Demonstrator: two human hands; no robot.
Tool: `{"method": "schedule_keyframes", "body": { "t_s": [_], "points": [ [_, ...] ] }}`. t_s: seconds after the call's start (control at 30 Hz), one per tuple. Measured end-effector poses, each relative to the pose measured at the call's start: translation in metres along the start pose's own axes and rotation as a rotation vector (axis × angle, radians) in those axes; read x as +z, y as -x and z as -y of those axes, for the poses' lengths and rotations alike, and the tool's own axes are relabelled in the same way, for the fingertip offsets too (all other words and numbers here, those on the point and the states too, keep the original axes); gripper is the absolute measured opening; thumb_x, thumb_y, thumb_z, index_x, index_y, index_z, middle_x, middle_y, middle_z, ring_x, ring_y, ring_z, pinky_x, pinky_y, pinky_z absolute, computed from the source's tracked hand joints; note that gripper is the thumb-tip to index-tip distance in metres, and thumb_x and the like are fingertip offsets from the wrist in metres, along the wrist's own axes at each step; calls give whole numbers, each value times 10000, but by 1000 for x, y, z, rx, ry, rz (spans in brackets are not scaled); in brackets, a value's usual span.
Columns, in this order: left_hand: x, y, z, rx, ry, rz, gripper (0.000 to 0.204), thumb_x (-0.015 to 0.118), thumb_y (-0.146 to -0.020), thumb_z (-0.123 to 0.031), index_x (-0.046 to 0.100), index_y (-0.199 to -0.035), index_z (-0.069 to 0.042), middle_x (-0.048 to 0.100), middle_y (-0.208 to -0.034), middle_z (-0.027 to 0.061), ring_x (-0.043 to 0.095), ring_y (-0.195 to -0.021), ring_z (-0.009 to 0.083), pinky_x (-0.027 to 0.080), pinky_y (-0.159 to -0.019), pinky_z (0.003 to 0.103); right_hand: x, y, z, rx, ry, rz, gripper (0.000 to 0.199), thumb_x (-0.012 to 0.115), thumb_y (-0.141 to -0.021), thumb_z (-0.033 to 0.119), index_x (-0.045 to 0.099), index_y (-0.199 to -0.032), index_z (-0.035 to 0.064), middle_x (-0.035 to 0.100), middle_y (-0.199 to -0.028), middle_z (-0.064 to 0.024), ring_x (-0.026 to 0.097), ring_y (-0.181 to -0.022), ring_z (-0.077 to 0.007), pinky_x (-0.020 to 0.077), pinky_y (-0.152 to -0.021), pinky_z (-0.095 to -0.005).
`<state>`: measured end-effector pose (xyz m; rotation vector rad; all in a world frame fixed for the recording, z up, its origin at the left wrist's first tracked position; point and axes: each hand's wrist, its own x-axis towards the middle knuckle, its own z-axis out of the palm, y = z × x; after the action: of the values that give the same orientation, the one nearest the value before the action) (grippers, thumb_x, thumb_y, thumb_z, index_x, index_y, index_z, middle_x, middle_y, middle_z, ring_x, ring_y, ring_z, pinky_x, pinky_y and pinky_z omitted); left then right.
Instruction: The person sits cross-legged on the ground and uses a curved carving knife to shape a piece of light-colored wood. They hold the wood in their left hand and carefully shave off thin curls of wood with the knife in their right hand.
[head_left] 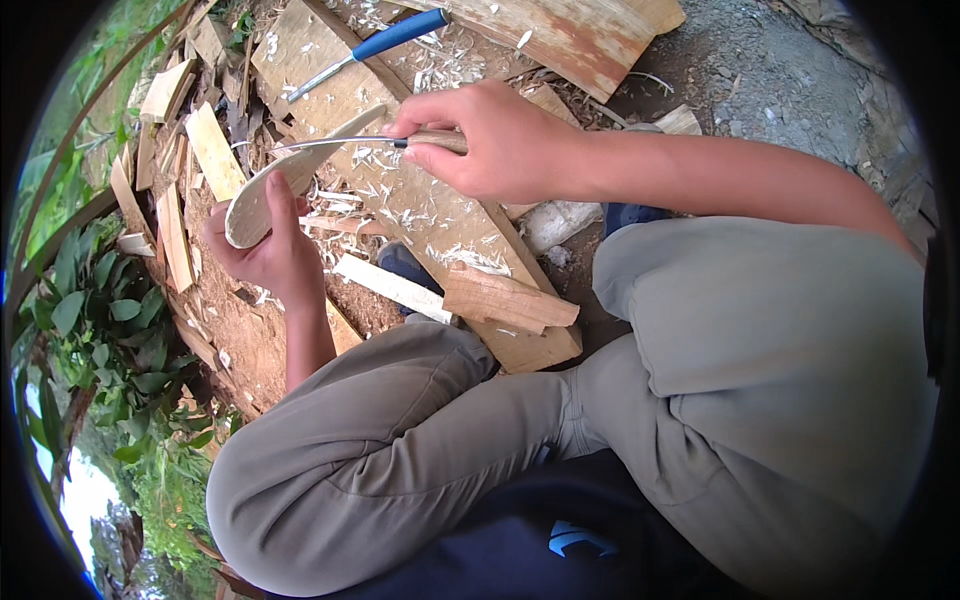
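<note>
Baggy grey trousers (770, 330), dark navy garment (485, 550) (a bright blue angular mark (575, 532) on it), dark shoes (405, 265), bare forearms (730, 178)

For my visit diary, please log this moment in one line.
left hand: gripping carved wooden piece | right hand: holding knife | nearby: blue-handled tool on plank

Soft daylight, faint shadows, blown-out white sky (88, 500) lower left, black-rimmed fisheye distortion

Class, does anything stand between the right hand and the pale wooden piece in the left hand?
Only the knife held in the right hand; its blade crosses the wooden piece in the left hand. Nothing else visible stands between.
</note>
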<state>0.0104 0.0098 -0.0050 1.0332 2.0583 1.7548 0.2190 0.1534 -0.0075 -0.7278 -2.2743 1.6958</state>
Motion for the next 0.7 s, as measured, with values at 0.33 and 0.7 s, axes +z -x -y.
{"method": "schedule_keyframes", "body": {
  "t_s": [0.33,0.7],
  "points": [
    [-1,-2,1,27,-5,46,277,768,-833,28,507,-911,-19,620,-943,105,693,-779,165,635,-564,256,-12,-14,-15,172,171,13,255,610,-912,161,681,-1104,8,722,-971,-193,713,-908,-286,534,-818,-404],
    [-3,4,1,90,-24,35,249,751,-864,4,538,-993,-12,664,-949,136,660,-651,161,529,-517,247,-6,-6,-6,112,115,-6,270,619,-909,166,684,-1127,21,717,-1036,-202,705,-963,-312,533,-862,-409]
  ]
}}
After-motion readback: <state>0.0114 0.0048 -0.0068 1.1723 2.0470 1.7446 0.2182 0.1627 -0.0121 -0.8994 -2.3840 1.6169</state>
